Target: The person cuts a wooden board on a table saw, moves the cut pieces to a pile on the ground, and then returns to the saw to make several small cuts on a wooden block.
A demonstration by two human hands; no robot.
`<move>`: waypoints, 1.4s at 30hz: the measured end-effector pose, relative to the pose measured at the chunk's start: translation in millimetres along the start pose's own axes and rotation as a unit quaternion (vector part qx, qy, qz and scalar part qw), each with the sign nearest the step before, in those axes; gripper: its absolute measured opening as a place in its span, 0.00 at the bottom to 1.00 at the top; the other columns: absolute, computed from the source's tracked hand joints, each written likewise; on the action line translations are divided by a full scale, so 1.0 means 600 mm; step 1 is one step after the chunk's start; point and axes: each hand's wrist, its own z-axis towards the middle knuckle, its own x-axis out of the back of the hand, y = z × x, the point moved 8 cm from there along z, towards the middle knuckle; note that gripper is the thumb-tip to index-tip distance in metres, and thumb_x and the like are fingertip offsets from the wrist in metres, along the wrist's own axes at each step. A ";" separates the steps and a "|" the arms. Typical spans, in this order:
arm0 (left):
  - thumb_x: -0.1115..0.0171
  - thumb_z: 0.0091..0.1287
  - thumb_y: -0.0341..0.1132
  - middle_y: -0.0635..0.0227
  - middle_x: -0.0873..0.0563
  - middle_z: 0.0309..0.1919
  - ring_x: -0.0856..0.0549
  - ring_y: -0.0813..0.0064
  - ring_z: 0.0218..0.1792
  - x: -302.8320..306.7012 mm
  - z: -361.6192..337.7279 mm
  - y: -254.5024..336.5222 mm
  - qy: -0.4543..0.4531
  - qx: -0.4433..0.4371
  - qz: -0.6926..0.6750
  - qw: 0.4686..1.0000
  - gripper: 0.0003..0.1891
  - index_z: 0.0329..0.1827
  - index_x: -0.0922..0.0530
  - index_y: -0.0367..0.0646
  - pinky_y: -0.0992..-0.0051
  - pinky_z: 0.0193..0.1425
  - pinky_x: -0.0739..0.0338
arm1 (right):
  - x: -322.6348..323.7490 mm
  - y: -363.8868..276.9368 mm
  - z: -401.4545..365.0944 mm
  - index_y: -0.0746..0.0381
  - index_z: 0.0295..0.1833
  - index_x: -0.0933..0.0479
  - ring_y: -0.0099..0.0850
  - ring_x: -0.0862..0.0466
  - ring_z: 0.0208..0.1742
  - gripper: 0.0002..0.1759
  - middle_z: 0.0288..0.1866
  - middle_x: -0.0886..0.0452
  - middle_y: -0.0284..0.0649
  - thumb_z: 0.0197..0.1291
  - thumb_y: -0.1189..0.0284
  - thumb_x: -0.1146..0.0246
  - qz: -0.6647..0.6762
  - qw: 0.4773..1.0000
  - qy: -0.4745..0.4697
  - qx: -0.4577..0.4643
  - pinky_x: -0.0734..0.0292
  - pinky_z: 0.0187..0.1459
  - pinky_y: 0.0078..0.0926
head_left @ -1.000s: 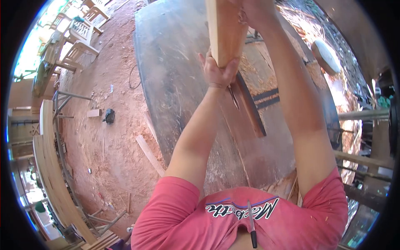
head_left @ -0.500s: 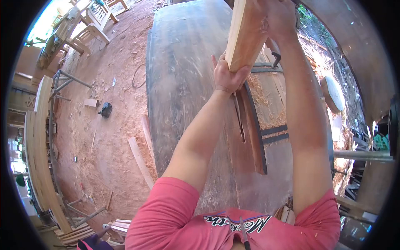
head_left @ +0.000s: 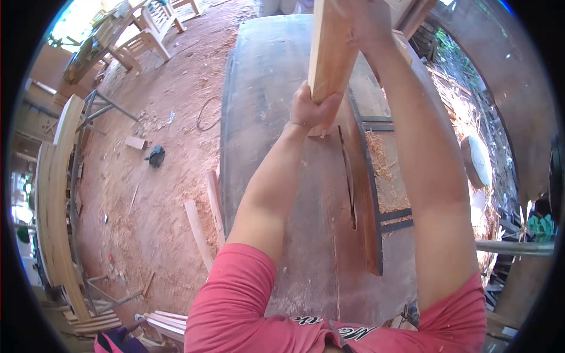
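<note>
A thick, pale wooden board [head_left: 333, 53] is held raised at a slant above the large worktable [head_left: 265, 76], its upper end running out of the top of the view. My left hand [head_left: 315, 110] is wrapped around the board's near lower end. Higher up, my right hand [head_left: 369, 29] grips the board's right side, its fingers partly hidden and cut off by the frame. Just below my left hand, a narrow slot [head_left: 347, 176] runs along the tabletop beside a long brown wooden strip [head_left: 366, 217].
Wood shavings [head_left: 381, 156] lie to the strip's right, by dark metal bars [head_left: 395, 219]. On the left, long planks [head_left: 59, 223] rest on a metal stand. Two loose slats [head_left: 199, 232] lean near the table's left edge. A wooden chair [head_left: 141, 44] stands at the back left.
The board and both hands have shifted left relative to the tabletop. My left hand's fingers, partly spread before, look closed around the board's end. The camera view has tilted slightly.
</note>
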 end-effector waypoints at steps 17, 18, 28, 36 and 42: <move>0.21 0.52 0.49 0.54 0.12 0.36 0.11 0.56 0.38 0.348 -0.585 0.257 0.152 -0.029 0.002 0.988 0.25 0.45 0.16 0.41 0.63 0.42 0.19 | -0.312 -0.228 -0.514 0.54 0.64 0.23 0.21 0.21 0.35 0.27 0.44 0.20 0.32 0.63 0.55 0.30 -0.036 0.986 -0.042 -0.154 0.26 0.24 0.18; 0.21 0.52 0.49 0.54 0.12 0.36 0.11 0.56 0.38 0.360 -0.619 0.283 0.167 -0.029 0.010 0.986 0.25 0.45 0.16 0.41 0.63 0.42 0.19 | -0.308 -0.242 -0.543 0.53 0.65 0.24 0.21 0.21 0.33 0.28 0.44 0.21 0.32 0.63 0.54 0.30 -0.037 0.983 -0.039 -0.174 0.25 0.24 0.18; 0.21 0.47 0.61 0.51 0.17 0.38 0.15 0.47 0.41 0.355 -0.715 0.332 0.140 0.027 0.114 0.983 0.33 0.38 0.19 0.38 0.57 0.45 0.21 | -0.284 -0.458 -0.487 0.64 0.72 0.31 0.41 0.23 0.67 0.30 0.67 0.25 0.46 0.73 0.59 0.39 0.000 0.992 -0.128 0.013 0.33 0.71 0.42; 0.26 0.55 0.58 0.49 0.13 0.41 0.13 0.48 0.44 0.370 -0.825 0.288 0.100 0.193 0.425 0.879 0.31 0.45 0.14 0.35 0.59 0.53 0.18 | -0.357 -0.444 -0.486 0.69 0.71 0.30 0.41 0.22 0.65 0.41 0.67 0.24 0.48 0.68 0.45 0.38 0.010 0.990 -0.133 0.035 0.28 0.67 0.32; 0.27 0.56 0.53 0.45 0.12 0.44 0.12 0.49 0.48 0.327 -0.839 0.236 0.057 0.354 0.208 0.910 0.26 0.42 0.13 0.35 0.59 0.54 0.18 | -0.353 -0.453 -0.491 0.67 0.72 0.28 0.42 0.21 0.63 0.40 0.68 0.24 0.49 0.70 0.44 0.41 -0.081 0.991 -0.101 0.037 0.28 0.67 0.31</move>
